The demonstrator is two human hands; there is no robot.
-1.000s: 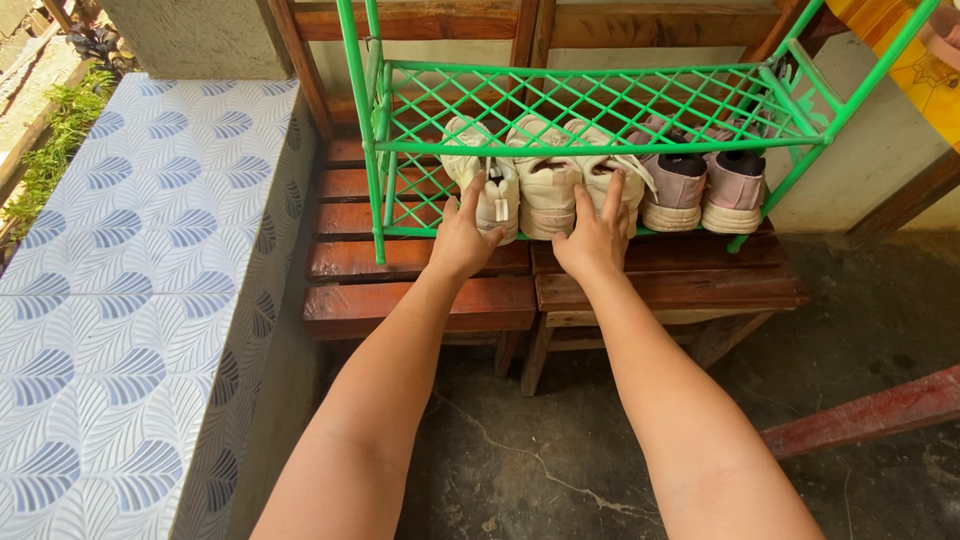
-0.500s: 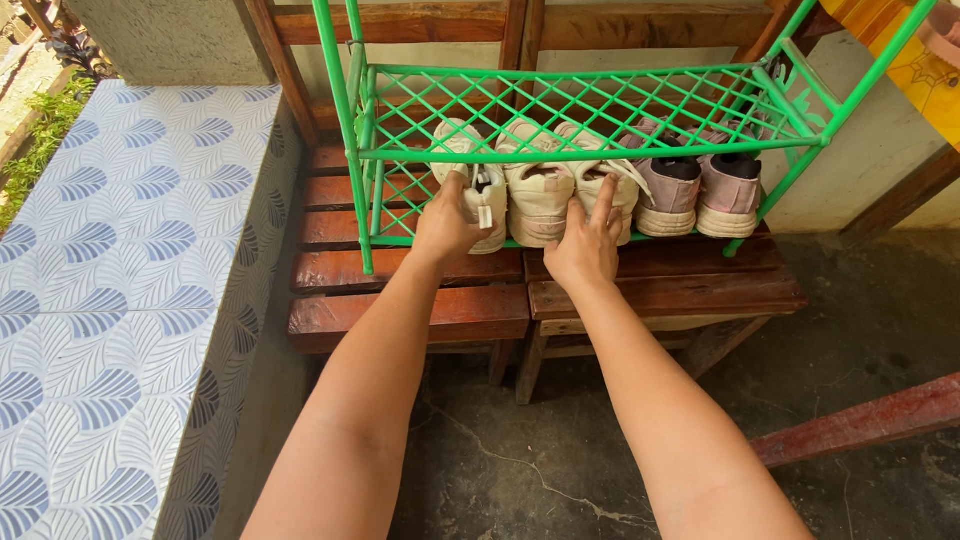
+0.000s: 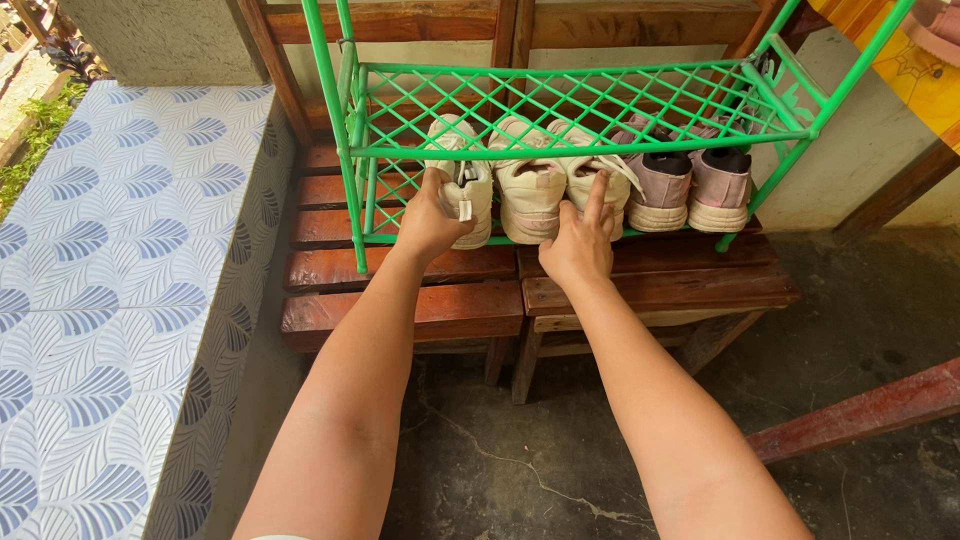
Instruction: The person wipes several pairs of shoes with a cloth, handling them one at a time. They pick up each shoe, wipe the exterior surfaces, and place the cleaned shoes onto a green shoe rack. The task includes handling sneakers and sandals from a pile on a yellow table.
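Observation:
A green lattice shoe rack (image 3: 560, 98) stands on a red-brown slatted wooden bench (image 3: 440, 300). Its lower shelf holds three cream shoes and a pair of mauve shoes (image 3: 690, 185), heels toward me. My left hand (image 3: 428, 222) grips the heel of the leftmost cream shoe (image 3: 466, 180), which carries a hanging tag. My right hand (image 3: 580, 245) rests with fingers spread against the heel of the rightmost cream shoe (image 3: 598, 180). A middle cream shoe (image 3: 530, 188) sits between them.
A ledge tiled with a blue leaf pattern (image 3: 110, 260) runs along the left. The floor is cracked grey concrete (image 3: 520, 470). A reddish wooden plank (image 3: 860, 415) lies at the lower right. A yellow patterned cloth (image 3: 910, 60) hangs at the upper right.
My left hand has closed around the leftmost cream shoe's heel. The view has shifted slightly, so the rack sits a little to the left and higher.

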